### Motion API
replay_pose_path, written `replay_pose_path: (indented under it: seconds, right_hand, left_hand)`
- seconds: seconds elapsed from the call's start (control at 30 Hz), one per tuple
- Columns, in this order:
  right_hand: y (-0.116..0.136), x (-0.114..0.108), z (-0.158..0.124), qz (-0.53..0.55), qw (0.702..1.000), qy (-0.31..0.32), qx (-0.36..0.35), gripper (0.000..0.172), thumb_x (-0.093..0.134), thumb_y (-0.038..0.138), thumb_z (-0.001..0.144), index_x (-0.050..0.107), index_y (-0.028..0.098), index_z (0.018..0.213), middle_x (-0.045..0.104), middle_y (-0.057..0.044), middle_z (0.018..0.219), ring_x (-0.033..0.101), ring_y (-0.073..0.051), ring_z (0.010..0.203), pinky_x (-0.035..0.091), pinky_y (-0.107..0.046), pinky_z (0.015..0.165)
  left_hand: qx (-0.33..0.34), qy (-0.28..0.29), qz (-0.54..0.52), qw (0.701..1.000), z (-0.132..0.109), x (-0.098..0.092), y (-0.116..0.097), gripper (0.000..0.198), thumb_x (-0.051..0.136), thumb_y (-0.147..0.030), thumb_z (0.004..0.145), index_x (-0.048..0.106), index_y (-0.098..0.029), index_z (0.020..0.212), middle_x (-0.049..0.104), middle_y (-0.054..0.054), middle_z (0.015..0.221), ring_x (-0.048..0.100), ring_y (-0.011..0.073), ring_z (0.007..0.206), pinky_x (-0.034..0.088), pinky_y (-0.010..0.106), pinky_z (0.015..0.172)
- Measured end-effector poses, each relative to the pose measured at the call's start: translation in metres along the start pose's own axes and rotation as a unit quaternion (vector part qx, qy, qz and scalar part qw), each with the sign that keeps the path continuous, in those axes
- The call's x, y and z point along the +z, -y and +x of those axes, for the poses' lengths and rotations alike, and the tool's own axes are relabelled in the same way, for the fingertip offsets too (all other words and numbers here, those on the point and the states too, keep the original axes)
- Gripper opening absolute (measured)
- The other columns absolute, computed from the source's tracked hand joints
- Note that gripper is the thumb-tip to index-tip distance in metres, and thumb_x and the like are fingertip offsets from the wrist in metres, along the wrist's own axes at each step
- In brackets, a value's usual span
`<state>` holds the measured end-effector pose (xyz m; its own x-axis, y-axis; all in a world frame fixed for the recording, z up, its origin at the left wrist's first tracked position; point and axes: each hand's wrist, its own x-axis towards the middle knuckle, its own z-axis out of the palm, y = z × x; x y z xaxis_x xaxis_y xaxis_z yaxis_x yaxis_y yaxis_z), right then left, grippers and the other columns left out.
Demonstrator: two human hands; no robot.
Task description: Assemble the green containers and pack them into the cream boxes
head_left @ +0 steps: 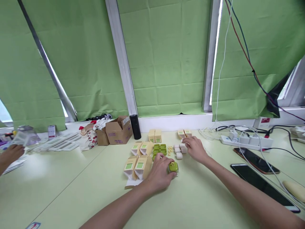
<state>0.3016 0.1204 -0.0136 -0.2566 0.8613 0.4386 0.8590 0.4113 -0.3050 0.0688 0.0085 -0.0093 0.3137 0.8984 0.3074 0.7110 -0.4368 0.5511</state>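
My left hand is closed round the side of a small green case with a clear base, on the table. To the right, my right hand reaches over a group of small white cases; its fingertips are by the rearmost ones, and what they hold, if anything, is too small to make out. Green square cases stand in rows behind my left hand. Between them and the white cases lie small yellow pieces. Cream boxes with green labels stand at the left, with more cream boxes behind.
A cardboard box and black cylinder stand at the back. Two phones, cables and a power strip lie at right. At far left, another person's hand holds a clear sheet near white trays.
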Motion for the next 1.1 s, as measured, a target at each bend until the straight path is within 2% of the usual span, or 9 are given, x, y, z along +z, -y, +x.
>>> replay_pose_path:
  seconds: [0.1,0.23,0.33,0.43,0.5,0.6,0.73,0.93,1.1]
  right_hand:
    - [-0.005,-0.008,0.027,-0.038,0.998,0.039,-0.009,0.038,0.043,0.015,0.100,0.079,0.023,0.109,0.075,-0.008,0.133,0.055,-0.030,0.131,0.038,-0.044,0.106]
    - [-0.008,-0.002,0.055,-0.094,0.990,0.108,-0.004,0.040,0.042,0.030,0.105,0.081,0.019,0.100,0.078,-0.015,0.124,0.055,-0.033,0.129,0.034,-0.046,0.107]
    - [-0.008,0.008,0.067,-0.126,0.981,0.146,0.013,0.054,0.035,0.042,0.108,0.081,0.015,0.100,0.077,-0.021,0.120,0.054,-0.035,0.132,0.033,-0.046,0.108]
    - [-0.010,0.016,0.073,-0.146,0.975,0.166,0.030,0.061,0.030,0.048,0.110,0.081,0.015,0.104,0.075,-0.022,0.123,0.054,-0.036,0.135,0.032,-0.048,0.108]
    - [-0.011,0.018,0.074,-0.151,0.973,0.169,0.035,0.062,0.028,0.049,0.110,0.081,0.017,0.105,0.076,-0.021,0.122,0.053,-0.036,0.135,0.033,-0.048,0.107]
    - [-0.012,0.017,0.073,-0.148,0.977,0.153,0.027,0.060,0.028,0.047,0.111,0.080,0.017,0.106,0.077,-0.020,0.119,0.054,-0.036,0.133,0.033,-0.048,0.106]
    - [-0.008,0.009,0.067,-0.137,0.986,0.090,-0.012,0.052,0.031,0.039,0.111,0.078,0.018,0.109,0.075,-0.018,0.126,0.057,-0.033,0.128,0.033,-0.047,0.105]
    - [0.006,0.001,0.050,-0.127,0.990,-0.017,-0.064,0.040,0.038,0.022,0.109,0.077,0.018,0.114,0.070,-0.017,0.132,0.059,-0.033,0.122,0.036,-0.047,0.101]
    - [0.028,-0.005,0.021,-0.120,0.984,-0.075,-0.110,0.036,0.040,0.019,0.109,0.071,0.018,0.129,0.064,-0.016,0.146,0.056,-0.034,0.128,0.035,-0.049,0.105]
  left_hand:
    - [-0.004,0.010,0.009,1.000,0.000,0.000,-0.002,0.036,0.079,-0.031,0.083,0.072,-0.025,0.118,0.070,0.010,0.116,0.047,0.0377,0.128,0.043,0.054,0.109]
    - [-0.006,0.024,0.023,0.999,0.000,0.000,-0.003,0.037,0.079,-0.033,0.083,0.072,-0.025,0.119,0.070,0.010,0.116,0.047,0.0374,0.128,0.042,0.054,0.110]
    - [-0.007,0.026,0.028,0.999,-0.001,0.000,-0.004,0.043,0.078,-0.035,0.083,0.071,-0.025,0.124,0.070,0.011,0.119,0.047,0.0379,0.129,0.043,0.055,0.110]
    - [-0.012,0.020,0.029,0.999,-0.002,0.000,-0.005,0.052,0.078,-0.039,0.084,0.067,-0.023,0.133,0.068,0.013,0.126,0.045,0.0391,0.132,0.043,0.056,0.111]
    - [-0.009,0.002,0.025,1.000,-0.002,0.000,-0.003,0.052,0.072,-0.041,0.089,0.065,-0.023,0.137,0.067,0.013,0.129,0.043,0.0386,0.135,0.043,0.056,0.113]
    - [0.011,-0.038,0.007,0.999,-0.002,0.001,0.000,0.043,0.061,-0.043,0.098,0.064,-0.024,0.136,0.068,0.012,0.130,0.042,0.0359,0.138,0.042,0.055,0.115]
    - [0.018,-0.095,-0.023,0.995,0.003,-0.001,0.005,0.034,0.056,-0.039,0.102,0.066,-0.023,0.130,0.068,0.012,0.129,0.043,0.0343,0.137,0.043,0.055,0.115]
    - [-0.011,-0.154,-0.083,0.984,0.015,-0.010,0.017,0.032,0.057,-0.042,0.102,0.070,-0.024,0.125,0.070,0.011,0.118,0.051,0.0321,0.130,0.046,0.051,0.112]
    - [-0.072,-0.172,-0.159,0.969,0.026,-0.015,0.026,0.042,0.060,-0.053,0.098,0.073,-0.023,0.126,0.069,0.013,0.122,0.057,0.0315,0.129,0.044,0.048,0.113]
